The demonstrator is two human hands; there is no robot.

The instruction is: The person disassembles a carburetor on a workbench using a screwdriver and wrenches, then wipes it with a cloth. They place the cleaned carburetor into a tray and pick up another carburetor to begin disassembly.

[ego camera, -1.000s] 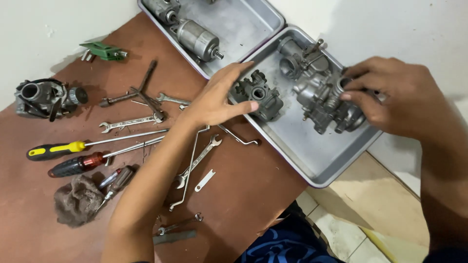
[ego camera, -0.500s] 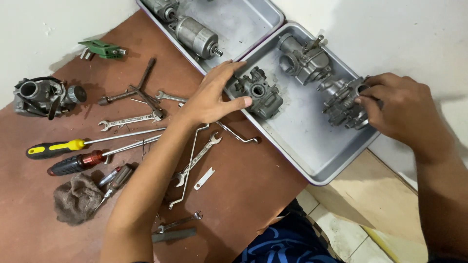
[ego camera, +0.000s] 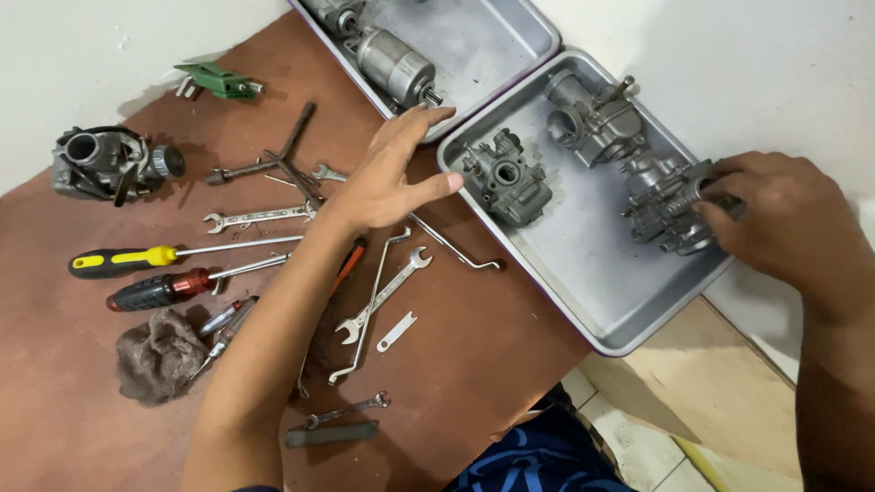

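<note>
My left hand [ego camera: 387,178] hovers with fingers spread beside the left rim of a grey metal tray [ego camera: 602,292], close to a grey carburetor [ego camera: 504,178] lying in it, and holds nothing. My right hand [ego camera: 788,219] grips a second carburetor [ego camera: 665,205] at the tray's right side. A third carburetor [ego camera: 597,118] lies at the tray's far end.
A second tray [ego camera: 492,41] holds a cylindrical motor part [ego camera: 394,64]. On the brown mat lie wrenches [ego camera: 383,296], a yellow-handled screwdriver [ego camera: 118,261], a red and black screwdriver [ego camera: 155,290], a rag [ego camera: 157,355], another carburetor [ego camera: 105,162] and a green part [ego camera: 219,82].
My left hand let go of the left carburetor and drew back over the tray's rim. My right hand slid its carburetor toward the tray's right side.
</note>
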